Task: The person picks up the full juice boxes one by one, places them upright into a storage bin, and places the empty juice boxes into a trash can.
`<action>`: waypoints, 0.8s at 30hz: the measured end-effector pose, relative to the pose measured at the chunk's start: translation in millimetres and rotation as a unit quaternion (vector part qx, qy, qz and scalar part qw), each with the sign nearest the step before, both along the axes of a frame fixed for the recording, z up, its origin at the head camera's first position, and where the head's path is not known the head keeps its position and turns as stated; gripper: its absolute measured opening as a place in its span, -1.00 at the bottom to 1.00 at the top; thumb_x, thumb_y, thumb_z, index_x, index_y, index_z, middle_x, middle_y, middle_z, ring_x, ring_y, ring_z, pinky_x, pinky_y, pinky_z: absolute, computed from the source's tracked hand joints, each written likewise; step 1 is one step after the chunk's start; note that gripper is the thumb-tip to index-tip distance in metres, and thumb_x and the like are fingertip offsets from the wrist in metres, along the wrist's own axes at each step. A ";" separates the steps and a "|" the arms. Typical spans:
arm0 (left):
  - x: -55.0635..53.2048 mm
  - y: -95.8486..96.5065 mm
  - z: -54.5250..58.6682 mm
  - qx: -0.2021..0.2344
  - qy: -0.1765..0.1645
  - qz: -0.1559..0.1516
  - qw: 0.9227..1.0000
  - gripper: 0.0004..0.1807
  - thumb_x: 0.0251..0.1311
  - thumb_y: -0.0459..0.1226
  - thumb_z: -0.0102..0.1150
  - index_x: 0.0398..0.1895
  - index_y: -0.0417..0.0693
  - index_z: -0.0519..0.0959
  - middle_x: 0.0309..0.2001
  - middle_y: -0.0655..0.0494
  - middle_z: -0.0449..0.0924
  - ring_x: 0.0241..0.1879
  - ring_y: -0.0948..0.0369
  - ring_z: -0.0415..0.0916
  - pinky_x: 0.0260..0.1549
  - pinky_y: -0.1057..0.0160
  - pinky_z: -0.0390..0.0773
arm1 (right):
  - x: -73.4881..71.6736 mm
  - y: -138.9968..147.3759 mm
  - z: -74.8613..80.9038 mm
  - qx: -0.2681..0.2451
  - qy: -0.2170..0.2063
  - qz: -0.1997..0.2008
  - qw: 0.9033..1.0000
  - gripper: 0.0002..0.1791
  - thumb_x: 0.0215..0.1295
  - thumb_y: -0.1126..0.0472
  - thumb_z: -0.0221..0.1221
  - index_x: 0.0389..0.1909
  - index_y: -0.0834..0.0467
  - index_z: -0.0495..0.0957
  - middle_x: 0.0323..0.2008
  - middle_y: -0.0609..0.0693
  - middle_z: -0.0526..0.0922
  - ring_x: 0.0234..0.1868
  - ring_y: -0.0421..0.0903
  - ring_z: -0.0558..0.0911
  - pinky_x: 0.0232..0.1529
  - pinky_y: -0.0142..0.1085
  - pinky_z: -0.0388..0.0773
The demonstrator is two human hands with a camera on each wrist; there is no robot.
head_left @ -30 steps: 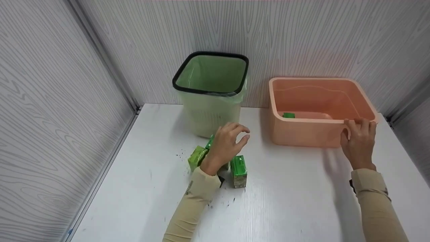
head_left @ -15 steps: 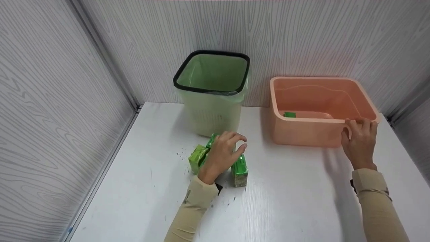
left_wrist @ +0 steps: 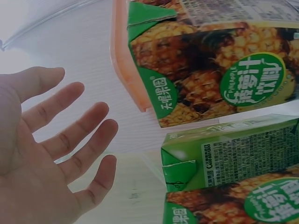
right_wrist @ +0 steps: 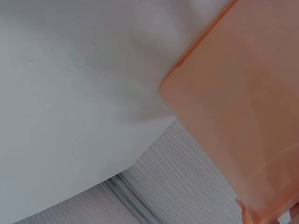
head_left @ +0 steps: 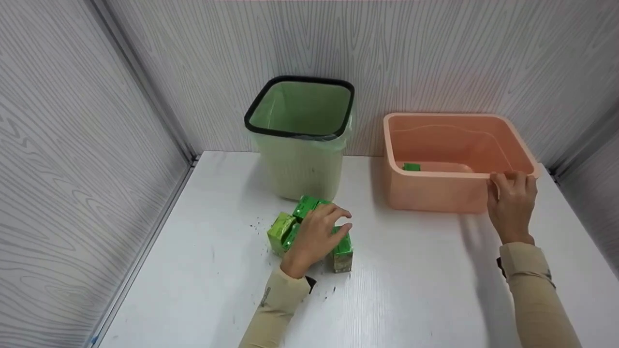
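From my end, the left grip (head_left: 316, 235) is loosely open with nothing in it: thumb and forefinger stand apart, and the left wrist view shows all the fingers spread and relaxed. In the head view it lies across a cluster of small drink cartons and hides part of it; I can't tell whether the palm or wrist touches any of them.

Around that grip I see a yellow-green carton (head_left: 280, 233) on one side, a darker green carton (head_left: 305, 208) just beyond the knuckles, and an upright near carton (head_left: 343, 251) just past the thumb, its top partly behind it. More green tops peek out from under the hand. Through the left wrist camera, a carton face printed with pineapples (left_wrist: 201, 74) sits beside the fingertips with a gap between, and a green side panel (left_wrist: 247, 156) of small print shows next to it.

My right grip (head_left: 513, 208) is closed over the front rim of an orange tub (head_left: 437, 193), near its right-hand corner, fingers hooked over the edge and thumb on the outside. A single green box (head_left: 411, 167) lies inside the tub, toward the left end, well apart from those fingers.

A black-rimmed green pail (head_left: 300, 166) stands behind the cluster on the white desk (head_left: 411, 290).
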State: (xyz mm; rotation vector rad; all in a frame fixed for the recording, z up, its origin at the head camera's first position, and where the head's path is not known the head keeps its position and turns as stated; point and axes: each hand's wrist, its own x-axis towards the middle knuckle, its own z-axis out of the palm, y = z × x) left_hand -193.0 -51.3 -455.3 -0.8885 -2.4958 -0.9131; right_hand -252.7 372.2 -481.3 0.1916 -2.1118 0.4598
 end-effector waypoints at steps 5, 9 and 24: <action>3.1 -2.1 -2.1 -0.018 0.002 -0.005 1.000 -0.81 0.34 -0.22 0.31 -0.07 -0.08 0.70 -0.11 0.04 0.66 -0.03 0.07 0.57 -0.09 0.01 0.53 | -2.4 -3.4 0.0 -0.007 0.018 -0.003 1.000 -0.88 0.43 0.36 0.20 -0.23 0.39 0.58 -0.20 0.48 0.50 -0.20 0.42 0.35 -0.10 0.31 0.28; 5.4 -4.3 -7.6 -0.034 -0.004 -0.014 0.999 -0.80 0.32 -0.22 0.33 -0.05 -0.09 0.70 -0.10 0.05 0.66 -0.04 0.08 0.58 -0.03 0.02 0.54 | -1.5 -4.7 -2.9 -0.006 0.022 -0.003 1.000 -0.88 0.41 0.37 0.22 -0.24 0.39 0.57 -0.21 0.48 0.50 -0.21 0.42 0.35 -0.11 0.30 0.28; 10.5 -5.8 -23.0 -0.099 -0.004 -0.017 0.995 -0.63 0.23 -0.09 0.42 0.04 -0.03 0.66 0.01 0.00 0.58 0.01 0.06 0.53 -0.09 0.05 0.59 | -1.1 -4.3 -4.1 -0.023 0.009 -0.007 1.000 -0.88 0.41 0.37 0.22 -0.24 0.40 0.57 -0.19 0.47 0.49 -0.17 0.41 0.34 -0.09 0.31 0.26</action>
